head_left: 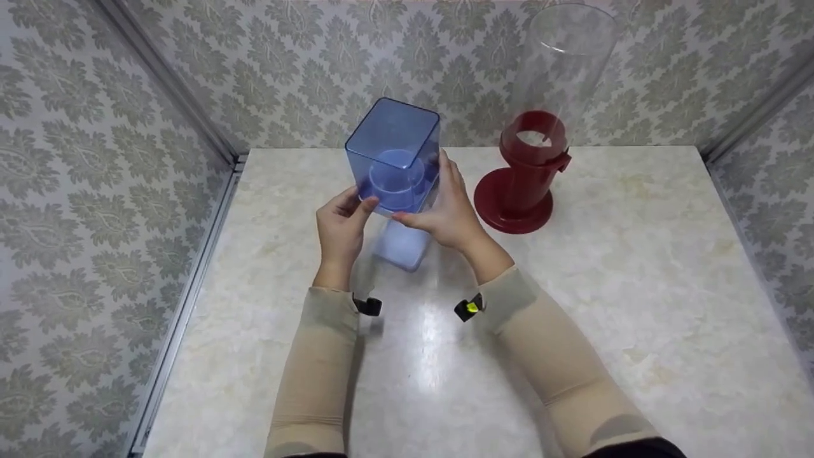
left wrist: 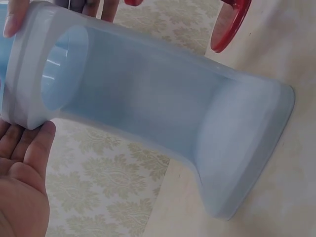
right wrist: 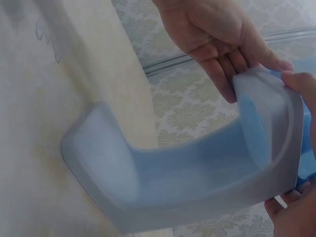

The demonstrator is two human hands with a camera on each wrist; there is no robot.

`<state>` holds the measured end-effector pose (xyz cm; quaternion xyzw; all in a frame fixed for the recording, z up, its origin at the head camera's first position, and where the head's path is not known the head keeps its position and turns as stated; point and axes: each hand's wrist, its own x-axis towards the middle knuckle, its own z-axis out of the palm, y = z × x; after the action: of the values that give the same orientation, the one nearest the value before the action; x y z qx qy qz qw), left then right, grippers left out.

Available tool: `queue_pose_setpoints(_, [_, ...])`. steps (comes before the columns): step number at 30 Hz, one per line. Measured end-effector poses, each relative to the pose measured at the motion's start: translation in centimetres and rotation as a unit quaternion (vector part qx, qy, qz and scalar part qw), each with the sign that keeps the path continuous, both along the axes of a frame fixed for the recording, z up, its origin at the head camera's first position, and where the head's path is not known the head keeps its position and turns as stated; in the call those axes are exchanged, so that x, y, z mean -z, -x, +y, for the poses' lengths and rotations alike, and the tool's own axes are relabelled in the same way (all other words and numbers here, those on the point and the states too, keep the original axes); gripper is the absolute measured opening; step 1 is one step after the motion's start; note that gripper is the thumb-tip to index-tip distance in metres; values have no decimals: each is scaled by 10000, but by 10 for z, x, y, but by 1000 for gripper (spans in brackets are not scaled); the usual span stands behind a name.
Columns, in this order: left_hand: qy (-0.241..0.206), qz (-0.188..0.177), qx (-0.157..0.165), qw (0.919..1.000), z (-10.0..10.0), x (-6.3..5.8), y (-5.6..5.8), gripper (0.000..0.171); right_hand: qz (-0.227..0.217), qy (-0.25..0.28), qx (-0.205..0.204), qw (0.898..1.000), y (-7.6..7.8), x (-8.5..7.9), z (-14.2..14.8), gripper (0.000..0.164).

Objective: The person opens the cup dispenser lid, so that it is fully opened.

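A dispenser with a clear blue square container on a pale blue stand is held between both hands. My left hand grips the left side, thumb at the container's lower front edge and fingers bent beneath the stand's collar. The right hand holds the opposite side, its thumb across the front and its fingers along the right wall. Inside the container a round blue part shows through. In the wrist views the stand's foot appears at the table; contact is hard to tell.
A red dispenser stand with a tall clear cylinder stands to the right, near the back edge of the marbled table. Patterned walls enclose the table at the back and sides.
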<state>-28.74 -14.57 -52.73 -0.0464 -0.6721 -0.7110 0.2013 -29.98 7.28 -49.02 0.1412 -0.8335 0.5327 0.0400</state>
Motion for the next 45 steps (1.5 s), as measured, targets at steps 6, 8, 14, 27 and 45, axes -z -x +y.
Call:
queue_pose_setpoints(6, [367,110,-353,9986,8,-3,-8,94,-93,264,-360,9990,8,0,12,150])
queue_pose_setpoints(8, [411,181,-392,9982,11,-5,-10,90,-111,393,-479,9980,10,-1,16,149])
queue_pose_setpoints(14, [431,426,-471,9970,15,-8,-11,69,-149,652,-818,9944,15,-3,22,141])
queue_pose_setpoints(27, [452,350,-641,9963,15,-2,-19,41,-239,990,-1163,9880,12,2,24,133])
queue_pose_setpoints(45, [5,212,-817,9964,17,11,-31,38,-111,1058,-1193,9871,-7,26,22,116])
